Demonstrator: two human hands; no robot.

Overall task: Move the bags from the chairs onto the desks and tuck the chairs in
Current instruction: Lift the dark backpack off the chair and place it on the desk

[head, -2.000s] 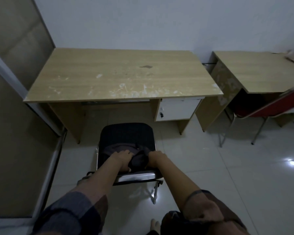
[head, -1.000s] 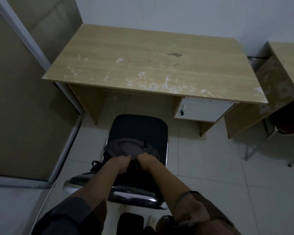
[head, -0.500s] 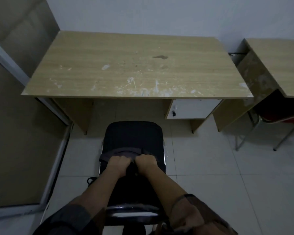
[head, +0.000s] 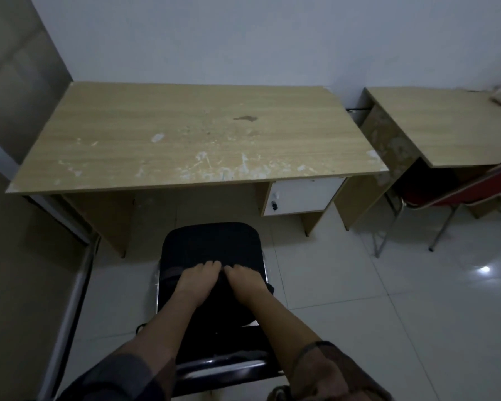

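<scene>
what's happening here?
A person stands behind a black chair pulled out from the left desk. Both hands, left and right, grip the top of a dark bag resting on the chair's seat. The bag isn't on the desk yet. A red chair sits at the second desk.

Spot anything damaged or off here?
The near desk is worn: white scrapes along its front edge and a dark stain right of centre. The side panel of the second desk is blotchy and peeling. The bag sits on the black chair, both hands on it.
</scene>
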